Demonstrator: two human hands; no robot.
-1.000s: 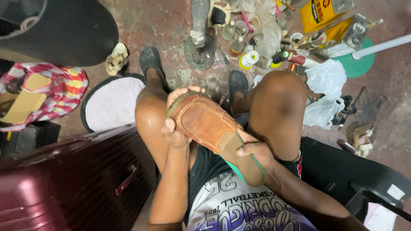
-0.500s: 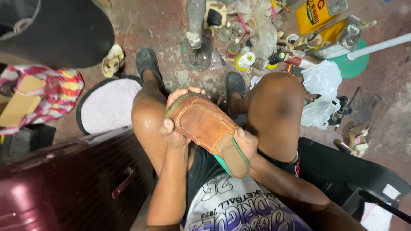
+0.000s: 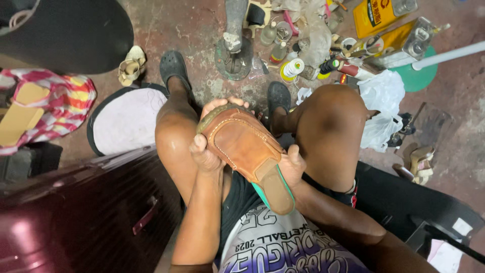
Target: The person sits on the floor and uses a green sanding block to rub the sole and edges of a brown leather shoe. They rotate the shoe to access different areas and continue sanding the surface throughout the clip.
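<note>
- the brown leather slip-on shoe sat between the person's knees, above the lap, toe end pointing away toward the floor and heel end toward the body.
- the left hand was grasping the toe end from the left side, fingers curled over the front edge and thumb pressed on the stitched rim.
- the right hand was cupped under the heel end, gripping the sole from beneath; a green insole edge showed there.
- judging by its look, the shoe would be light, with a soft, flexible upper and a stiffer sole; the leather looked matte, not slippery, and not fragile. the sole edges at toe and heel seemed the firm places to hold it.
- a yellow rectangular can with dark print lay at the top right of the floor, a second yellow container just beside it.
- a small white bottle with a green band stood near the right foot.
- a white plastic bag lay beside the right knee, a dark red suitcase at the left.
</note>
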